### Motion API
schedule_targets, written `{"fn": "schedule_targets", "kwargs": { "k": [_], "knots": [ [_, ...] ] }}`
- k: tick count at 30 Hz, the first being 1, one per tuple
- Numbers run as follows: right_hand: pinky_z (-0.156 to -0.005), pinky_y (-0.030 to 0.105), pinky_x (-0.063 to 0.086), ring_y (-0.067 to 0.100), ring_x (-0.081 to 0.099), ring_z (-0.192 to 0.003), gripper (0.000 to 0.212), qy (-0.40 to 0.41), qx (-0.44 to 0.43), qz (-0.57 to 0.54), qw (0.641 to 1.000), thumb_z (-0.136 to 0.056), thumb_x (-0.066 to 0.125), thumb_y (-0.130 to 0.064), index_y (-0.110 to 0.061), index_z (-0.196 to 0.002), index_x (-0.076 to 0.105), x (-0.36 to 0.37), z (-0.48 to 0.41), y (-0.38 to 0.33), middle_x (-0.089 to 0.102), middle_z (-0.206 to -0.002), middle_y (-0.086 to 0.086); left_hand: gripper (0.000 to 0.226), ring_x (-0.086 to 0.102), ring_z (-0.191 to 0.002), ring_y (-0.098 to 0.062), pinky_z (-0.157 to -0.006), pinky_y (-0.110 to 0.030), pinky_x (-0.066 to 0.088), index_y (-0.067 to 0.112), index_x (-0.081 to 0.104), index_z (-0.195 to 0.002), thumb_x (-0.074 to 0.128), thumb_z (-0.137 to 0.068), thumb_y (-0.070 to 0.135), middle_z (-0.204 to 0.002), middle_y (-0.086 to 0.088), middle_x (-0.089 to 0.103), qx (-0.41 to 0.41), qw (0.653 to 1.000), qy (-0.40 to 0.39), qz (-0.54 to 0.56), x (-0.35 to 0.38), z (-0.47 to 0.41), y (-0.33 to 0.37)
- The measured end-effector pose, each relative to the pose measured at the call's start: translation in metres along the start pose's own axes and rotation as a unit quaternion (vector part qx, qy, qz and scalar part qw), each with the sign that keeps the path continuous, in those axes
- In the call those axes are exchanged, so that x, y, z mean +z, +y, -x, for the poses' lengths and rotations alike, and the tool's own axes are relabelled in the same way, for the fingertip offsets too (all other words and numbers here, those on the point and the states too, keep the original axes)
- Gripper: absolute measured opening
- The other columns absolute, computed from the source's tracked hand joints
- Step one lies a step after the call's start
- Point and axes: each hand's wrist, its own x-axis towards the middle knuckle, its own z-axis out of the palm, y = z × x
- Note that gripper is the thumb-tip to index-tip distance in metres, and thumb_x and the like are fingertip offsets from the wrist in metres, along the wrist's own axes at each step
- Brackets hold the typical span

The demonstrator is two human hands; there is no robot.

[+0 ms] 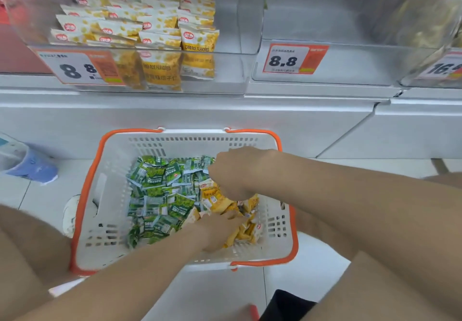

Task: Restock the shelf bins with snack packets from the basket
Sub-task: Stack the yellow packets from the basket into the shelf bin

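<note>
Looking down at a white-tiled floor (220,293) in front of a white shelf ledge (175,110). Up at 11 o'clock, got a clear shelf bin (237,20) stacked with rows of yellow crab roe packets (150,28), plus an orange-edged price tag (80,68) stuck on the front wall and covering part of the lower row. At 12 to 1 o'clock, a second clear bin (312,18) with an 8.8 tag (295,58). At 2 o'clock, a third bin (410,68), contents too blurry to name, with a tag starting 16 (443,67). Over at 9 o'clock, some blurry blue-lilac thing (32,169) on the floor, can't say what. At 6 o'clock, something black (285,304) just beside the right arm.

Dead centre: a white perforated basket (105,195) with orange rim and handles, sitting on the floor below the ledge. Inside, a big heap of green snack packets (155,195) filling the 9 o'clock side, crowding right up against a smaller pile of yellow snack packets (217,203) on the 3 o'clock side. Small, flat, crinkly pouches, white-edged, lying every which way.

Right hand (235,173) in over the basket's 3 o'clock rim, knuckles up, grip curled around a clump of the yellow ones. Left hand (220,229) in from 7 o'clock, fingers buried in the yellow pile. Can't tell whether that grip is wide or narrow, too blurred.
</note>
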Motion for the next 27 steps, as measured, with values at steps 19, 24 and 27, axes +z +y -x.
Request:
{"fn": "schedule_targets", "kwargs": {
  "k": [19,24,27],
  "knots": [
    [-0.054,0.035,0.046,0.02,0.056,-0.074,0.054,0.029,0.001,-0.025,0.999,-0.081,0.079,-0.01,-0.02,-0.122,0.045,-0.032,0.019,0.018,0.05,-0.103,0.003,0.031,0.06,-0.076,-0.015,-0.073,-0.036,0.052,0.009,0.067,-0.092,0.08,-0.09,0.037,-0.08,-0.005,0.062,-0.01,0.885,0.143,0.443,-0.126,0.099,-0.022],
    [-0.076,0.044,0.053,0.021,0.056,-0.093,0.084,0.059,-0.035,-0.13,0.989,-0.053,0.099,-0.032,-0.035,-0.107,0.034,-0.048,0.026,0.028,0.043,-0.106,-0.007,0.037,0.061,-0.09,-0.014,-0.073,-0.03,0.052,0.002,0.058,-0.111,0.081,-0.088,0.019,-0.098,-0.003,0.061,0.031,0.751,0.225,0.62,-0.175,0.154,-0.02],
    [-0.076,0.037,0.046,0.016,0.051,-0.093,0.064,0.216,-0.062,-0.171,0.959,-0.063,0.091,-0.027,-0.029,-0.107,0.044,-0.059,0.028,0.03,0.049,-0.105,-0.007,0.024,0.06,-0.091,-0.017,-0.069,-0.03,0.048,0.014,0.062,-0.099,0.078,-0.081,0.018,-0.1,-0.005,0.064,0.061,0.675,0.253,0.691,-0.199,0.179,-0.02]
  ]
}}
